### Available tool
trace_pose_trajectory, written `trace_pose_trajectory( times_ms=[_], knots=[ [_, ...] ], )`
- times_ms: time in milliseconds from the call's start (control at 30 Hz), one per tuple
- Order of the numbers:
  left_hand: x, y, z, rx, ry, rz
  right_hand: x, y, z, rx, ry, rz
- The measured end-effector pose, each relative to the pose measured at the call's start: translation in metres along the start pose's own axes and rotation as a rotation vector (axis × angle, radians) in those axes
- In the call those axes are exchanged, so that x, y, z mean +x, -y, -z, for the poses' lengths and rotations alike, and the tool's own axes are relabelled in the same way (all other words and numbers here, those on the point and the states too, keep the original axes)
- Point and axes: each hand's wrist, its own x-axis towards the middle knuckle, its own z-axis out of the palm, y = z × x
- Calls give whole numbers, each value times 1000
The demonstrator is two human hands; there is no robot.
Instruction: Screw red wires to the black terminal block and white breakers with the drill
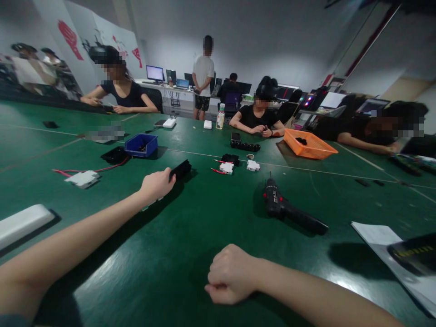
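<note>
My left hand [156, 184] reaches far out over the green table [190, 254] with its fingers closed on one end of a black rectangular part [180, 169]. My right hand [231, 273] rests near the table's front edge as a loose fist, and nothing shows in it. A black electric screwdriver [289, 209] lies on its side to the right of both hands. Small white and black parts with red wires [226, 164] lie beyond the black part, and a white part [253, 165] lies next to them.
A blue bin [141, 144] and a black tray [115, 155] stand at the left. A white module with red wires [82, 178] lies nearer. An orange tray [308, 144] stands at the right, a paper sheet [391, 254] at the front right. Other people sit round the table.
</note>
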Motion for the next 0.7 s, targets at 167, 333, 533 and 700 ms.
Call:
trace_pose_trajectory(
  times_ms=[167,333,533,700],
  knots=[
    [-2,0,-4,-71,-170,-85,0,1,2,21,14,-7],
    [0,4,-10,-129,-266,-348,1,1,3,31,11,-11],
    [8,11,-17,-203,-193,-438,1,0,5,54,40,-16],
    [9,13,-17,-211,-161,-384,1,1,2,29,40,0]
  ],
)
